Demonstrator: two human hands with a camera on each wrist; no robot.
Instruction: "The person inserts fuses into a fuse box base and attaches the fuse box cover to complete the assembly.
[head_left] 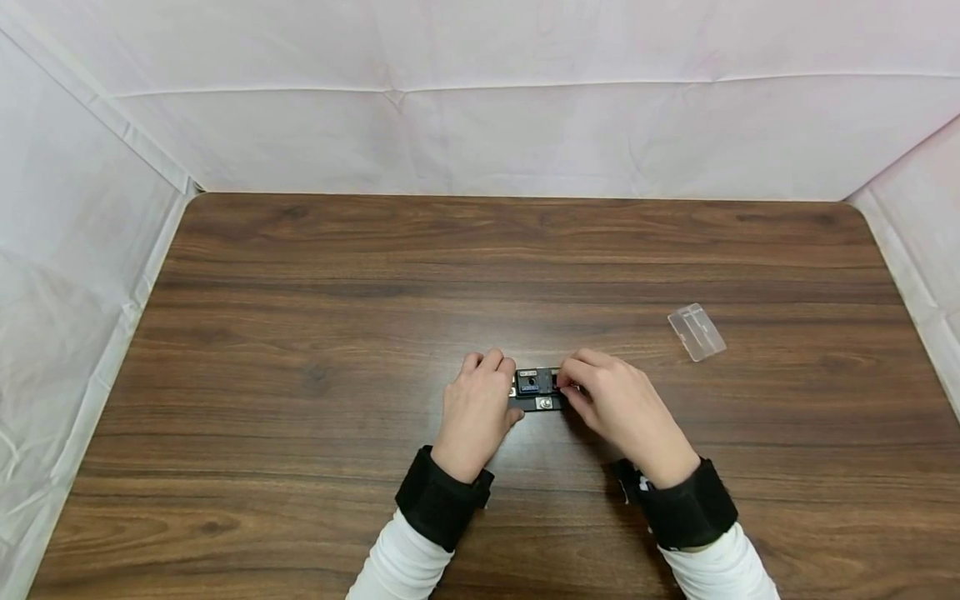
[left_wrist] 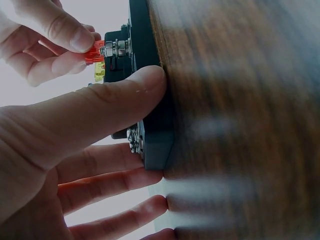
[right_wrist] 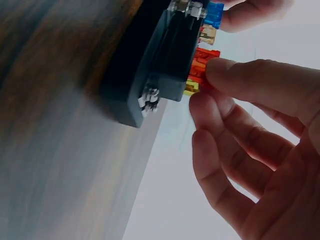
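A black fuse block (head_left: 527,404) with metal screw terminals lies flat on the table between the two hands. My left hand (head_left: 480,408) grips its left end, with the thumb (left_wrist: 120,97) along the near side and the fingers around the end. At the right part of the block, my right hand (head_left: 615,400) pinches a red blade fuse (right_wrist: 201,61) between thumb and fingertips, right at the block's top. Beside it stand a yellow fuse (right_wrist: 191,87), a tan fuse (right_wrist: 207,35) and a blue fuse (right_wrist: 214,16). The red fuse's lower end is hidden.
A clear plastic cover (head_left: 697,332) lies on the brown wooden table (head_left: 300,333), beyond and to the right of my right hand. White cloth walls (head_left: 525,133) stand along the table's back and sides. Black bands (head_left: 445,497) wrap both wrists.
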